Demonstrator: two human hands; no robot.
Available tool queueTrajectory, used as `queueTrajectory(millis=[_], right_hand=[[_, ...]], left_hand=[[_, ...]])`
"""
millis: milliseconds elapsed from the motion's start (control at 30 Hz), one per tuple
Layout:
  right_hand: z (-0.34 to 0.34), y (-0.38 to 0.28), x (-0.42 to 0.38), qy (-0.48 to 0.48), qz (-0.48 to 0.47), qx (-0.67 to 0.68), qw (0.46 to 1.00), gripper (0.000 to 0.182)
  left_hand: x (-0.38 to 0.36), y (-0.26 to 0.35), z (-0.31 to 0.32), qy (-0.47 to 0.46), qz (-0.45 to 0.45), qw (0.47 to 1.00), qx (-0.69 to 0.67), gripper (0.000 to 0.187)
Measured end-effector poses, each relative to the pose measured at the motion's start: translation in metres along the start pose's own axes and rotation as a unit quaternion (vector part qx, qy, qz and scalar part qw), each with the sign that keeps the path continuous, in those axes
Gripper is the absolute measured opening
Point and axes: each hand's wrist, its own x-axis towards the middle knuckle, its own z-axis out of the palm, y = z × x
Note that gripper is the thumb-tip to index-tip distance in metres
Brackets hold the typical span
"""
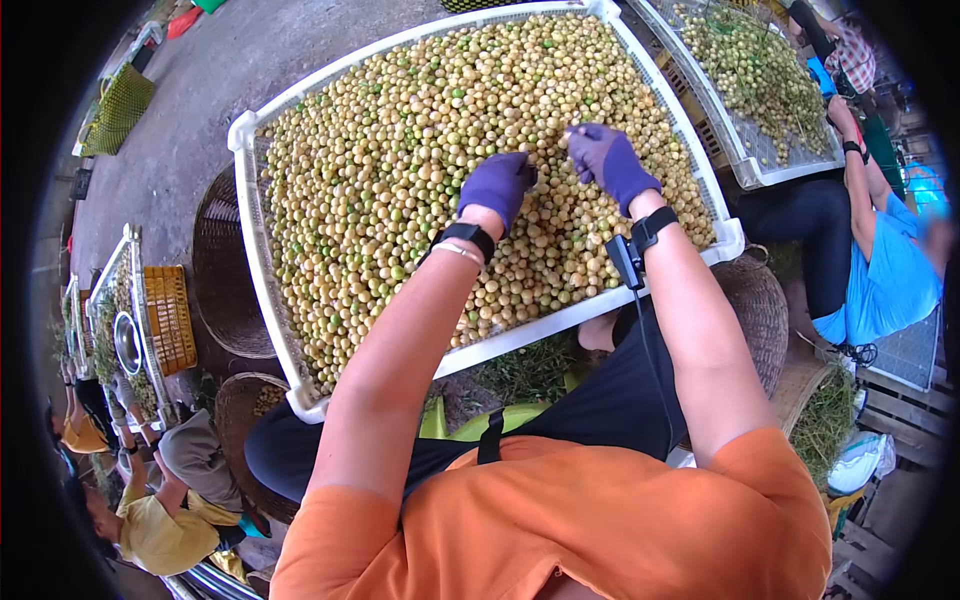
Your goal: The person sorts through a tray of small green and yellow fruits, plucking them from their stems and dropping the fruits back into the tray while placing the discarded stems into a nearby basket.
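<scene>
A white-framed mesh tray spreads in front of me, heaped with small round fruits, mostly tan-yellow with some green ones. Both my hands wear purple gloves. Near the middle of the heap, my left hand has its fingers curled down at the fruits; what they hold, if anything, is hidden. Just right of it, my right hand is bent with fingers and thumb drawn together at the surface of the heap. Whatever sits between those fingertips is too small and covered to make out.
Wicker baskets stand left of the tray, beside a yellow crate. At upper right is another tray of fruit and stems, with a person in blue beside it. A person in yellow sits at lower left.
</scene>
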Motion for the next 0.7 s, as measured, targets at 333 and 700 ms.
queueTrajectory(millis=[333,700], right_hand=[[-0.002,0.019,0.018,0.014,-0.158,-0.423,0.892,0.017],[0.024,0.025,0.012,-0.024,-0.200,-0.545,0.814,0.017]], left_hand=[[0.033,0.033,0.001,-0.136,-0.038,0.966,0.215,0.024],[0.029,0.019,0.005,-0.153,-0.069,0.969,0.180,0.031]])
